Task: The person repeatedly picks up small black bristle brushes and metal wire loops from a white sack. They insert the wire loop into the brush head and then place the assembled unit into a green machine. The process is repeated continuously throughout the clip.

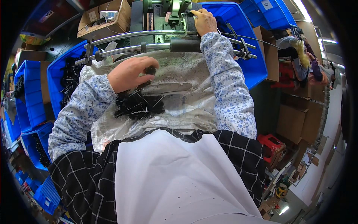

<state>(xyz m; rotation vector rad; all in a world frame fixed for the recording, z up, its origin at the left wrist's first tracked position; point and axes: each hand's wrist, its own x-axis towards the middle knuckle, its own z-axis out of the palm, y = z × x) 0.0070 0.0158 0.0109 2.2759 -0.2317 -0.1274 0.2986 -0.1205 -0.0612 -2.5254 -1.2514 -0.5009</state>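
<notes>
A pile of small black bristle brushes with thin wire stems (140, 105) lies on the whitish plastic sheet (190, 100) across my lap. Over that pile, my left hand (130, 73) is curled, thumb and fingers closing round a black bristle brush (150, 70). My right hand (205, 21) reaches to the far side, at the metal machine (173, 20). Its fingers pinch down beside a dark bristly piece (188, 14) at the machine; the fingertips partly cover it, but it looks like another such brush.
Two metal rails (149, 47) cross in front of the machine. A blue bin (56, 76) with black brushes stands left; another blue bin (251, 56) stands right. A cardboard box (106, 18) sits far left. Another person (317, 69) is at the right.
</notes>
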